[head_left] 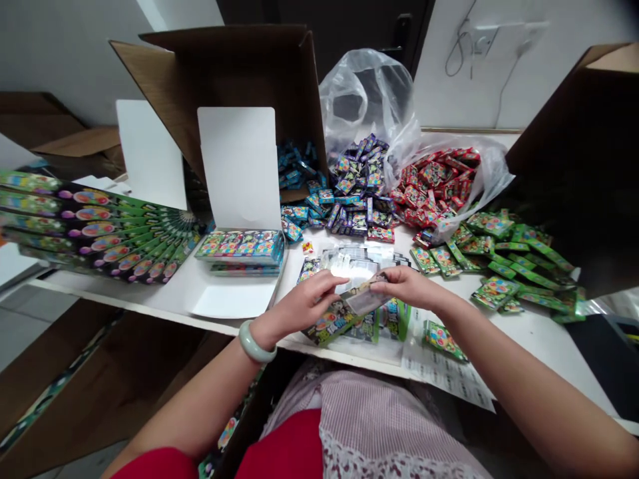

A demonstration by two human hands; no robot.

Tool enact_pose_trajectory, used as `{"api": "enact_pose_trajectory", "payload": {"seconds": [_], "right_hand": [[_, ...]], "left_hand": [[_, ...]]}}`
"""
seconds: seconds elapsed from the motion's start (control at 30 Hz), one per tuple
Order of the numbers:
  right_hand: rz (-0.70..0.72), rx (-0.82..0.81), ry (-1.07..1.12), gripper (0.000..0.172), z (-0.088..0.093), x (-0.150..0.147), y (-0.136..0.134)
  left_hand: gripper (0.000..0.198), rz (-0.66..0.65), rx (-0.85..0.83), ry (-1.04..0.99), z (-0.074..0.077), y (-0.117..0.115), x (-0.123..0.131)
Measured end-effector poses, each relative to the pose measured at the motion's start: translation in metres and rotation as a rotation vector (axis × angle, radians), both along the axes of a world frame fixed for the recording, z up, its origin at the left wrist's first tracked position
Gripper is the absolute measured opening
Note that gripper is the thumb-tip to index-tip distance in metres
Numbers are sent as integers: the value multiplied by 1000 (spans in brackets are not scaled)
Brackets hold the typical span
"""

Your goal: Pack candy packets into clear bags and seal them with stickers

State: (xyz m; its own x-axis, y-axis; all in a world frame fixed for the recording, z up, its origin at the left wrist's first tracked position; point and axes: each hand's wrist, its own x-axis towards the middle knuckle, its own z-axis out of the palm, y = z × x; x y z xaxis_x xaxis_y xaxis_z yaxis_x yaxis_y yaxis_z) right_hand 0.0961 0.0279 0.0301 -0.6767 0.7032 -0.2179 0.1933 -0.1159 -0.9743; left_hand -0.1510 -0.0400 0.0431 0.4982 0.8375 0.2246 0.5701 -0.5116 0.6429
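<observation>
A printed green-and-black plastic pouch [332,324] is tilted up between my two hands, over the table's front edge. My right hand [407,285] pinches its upper right edge between thumb and fingers. My left hand [317,296] is closed at the pouch's upper left side, with the index finger pointing across toward the opposite edge; its lower fingers are partly hidden. Beneath lie more flat pouches [394,319] with clear and printed parts. To the right, below my right forearm, a green small box [444,339] rests on a printed sheet [449,376].
Behind my hands are piles of small boxes: blue [299,213], purple [357,179], red [434,183] and green [519,259]. An open white display box [239,166] holds packed rows. Fanned printed cartons [110,226] stand left. Large brown cartons [249,80] rise behind.
</observation>
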Motion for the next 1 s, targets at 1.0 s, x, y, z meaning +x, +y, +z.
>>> {"api": "enact_pose_trajectory", "payload": {"seconds": [1.0], "right_hand": [[-354,-10,19,42,-31,-5,-70]], "left_hand": [[39,364,-653,-1307,-34,12,64]]}}
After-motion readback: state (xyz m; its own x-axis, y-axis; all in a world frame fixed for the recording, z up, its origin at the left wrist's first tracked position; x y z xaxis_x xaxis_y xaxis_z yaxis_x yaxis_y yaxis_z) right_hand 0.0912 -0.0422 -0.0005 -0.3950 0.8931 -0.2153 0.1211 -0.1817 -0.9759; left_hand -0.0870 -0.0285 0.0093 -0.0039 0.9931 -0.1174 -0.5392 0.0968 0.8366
